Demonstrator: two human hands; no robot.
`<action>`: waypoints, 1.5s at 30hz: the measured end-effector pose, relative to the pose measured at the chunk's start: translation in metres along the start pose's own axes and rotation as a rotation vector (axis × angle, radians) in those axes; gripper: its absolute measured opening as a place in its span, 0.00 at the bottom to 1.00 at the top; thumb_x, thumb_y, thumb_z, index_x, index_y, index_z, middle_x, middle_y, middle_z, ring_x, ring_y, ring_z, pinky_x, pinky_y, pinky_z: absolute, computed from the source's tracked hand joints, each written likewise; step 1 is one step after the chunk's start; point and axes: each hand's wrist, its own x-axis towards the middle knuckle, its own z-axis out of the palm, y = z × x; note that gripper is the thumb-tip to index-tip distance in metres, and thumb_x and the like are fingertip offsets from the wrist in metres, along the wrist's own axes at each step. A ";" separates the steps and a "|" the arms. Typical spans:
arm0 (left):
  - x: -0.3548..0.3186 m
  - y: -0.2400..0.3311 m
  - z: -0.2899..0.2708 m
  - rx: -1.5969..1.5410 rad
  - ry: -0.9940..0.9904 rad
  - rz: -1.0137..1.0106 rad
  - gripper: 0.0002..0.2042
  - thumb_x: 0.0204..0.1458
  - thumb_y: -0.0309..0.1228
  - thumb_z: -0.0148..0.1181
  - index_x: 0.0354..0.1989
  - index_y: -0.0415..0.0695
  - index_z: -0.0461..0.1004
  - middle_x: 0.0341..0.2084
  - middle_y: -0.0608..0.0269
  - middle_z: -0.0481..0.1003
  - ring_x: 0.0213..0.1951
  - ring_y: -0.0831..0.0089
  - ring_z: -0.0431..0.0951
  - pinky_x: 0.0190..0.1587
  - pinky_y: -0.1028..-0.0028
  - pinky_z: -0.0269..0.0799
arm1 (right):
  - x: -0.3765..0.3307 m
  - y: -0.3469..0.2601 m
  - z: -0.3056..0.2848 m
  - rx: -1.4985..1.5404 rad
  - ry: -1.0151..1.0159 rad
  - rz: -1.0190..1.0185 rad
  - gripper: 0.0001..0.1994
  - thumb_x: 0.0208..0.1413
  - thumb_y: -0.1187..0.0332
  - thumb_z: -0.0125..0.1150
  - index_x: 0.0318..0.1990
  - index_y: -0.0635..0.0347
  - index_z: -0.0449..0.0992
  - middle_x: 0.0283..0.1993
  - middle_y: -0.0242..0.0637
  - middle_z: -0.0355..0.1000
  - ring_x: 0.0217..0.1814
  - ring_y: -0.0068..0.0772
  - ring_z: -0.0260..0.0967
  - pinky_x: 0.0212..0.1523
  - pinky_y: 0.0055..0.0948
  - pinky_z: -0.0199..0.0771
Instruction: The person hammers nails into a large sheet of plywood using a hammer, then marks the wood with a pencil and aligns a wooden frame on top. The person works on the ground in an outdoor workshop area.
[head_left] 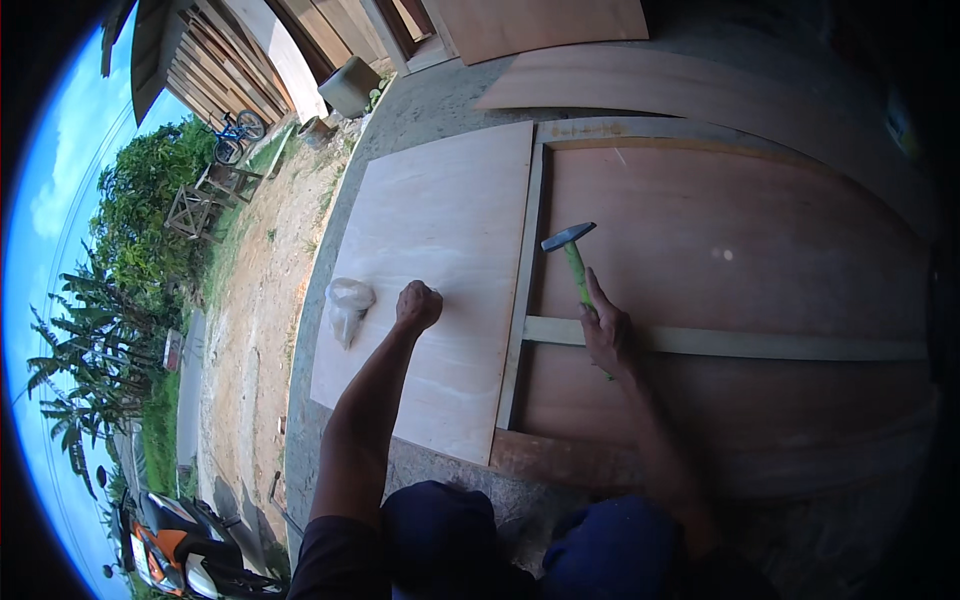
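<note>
left hand (418,304) fisted, right hand (605,335) gripping

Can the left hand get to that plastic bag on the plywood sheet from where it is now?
Probably yes. The left hand is a closed fist resting on the plywood, and the bag lies just to its left with only bare board between them.

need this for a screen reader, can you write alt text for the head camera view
Seen from above, a person's right hand grips a green-handled hammer over a wooden frame, while the left hand rests as a fist on a plywood sheet beside a small plastic bag.
</note>
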 end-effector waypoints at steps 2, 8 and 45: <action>0.001 0.015 -0.011 -0.066 -0.020 0.061 0.13 0.51 0.34 0.60 0.35 0.34 0.78 0.38 0.39 0.79 0.45 0.44 0.79 0.48 0.54 0.75 | -0.002 0.012 0.007 0.058 0.070 -0.082 0.31 0.69 0.66 0.49 0.77 0.47 0.48 0.30 0.54 0.74 0.29 0.46 0.77 0.38 0.38 0.76; 0.022 0.077 -0.023 -0.623 -0.138 0.079 0.10 0.49 0.22 0.61 0.40 0.33 0.73 0.30 0.52 0.78 0.28 0.70 0.80 0.30 0.71 0.76 | -0.001 0.012 0.008 0.075 0.102 -0.097 0.31 0.69 0.66 0.50 0.77 0.49 0.48 0.25 0.45 0.70 0.25 0.30 0.68 0.33 0.32 0.73; 0.047 0.154 0.060 -0.731 0.247 0.224 0.16 0.53 0.35 0.60 0.48 0.43 0.70 0.35 0.53 0.81 0.40 0.51 0.80 0.47 0.55 0.71 | 0.095 -0.088 0.015 -0.565 0.019 -0.393 0.35 0.55 0.78 0.48 0.73 0.67 0.50 0.30 0.57 0.74 0.33 0.61 0.74 0.39 0.53 0.74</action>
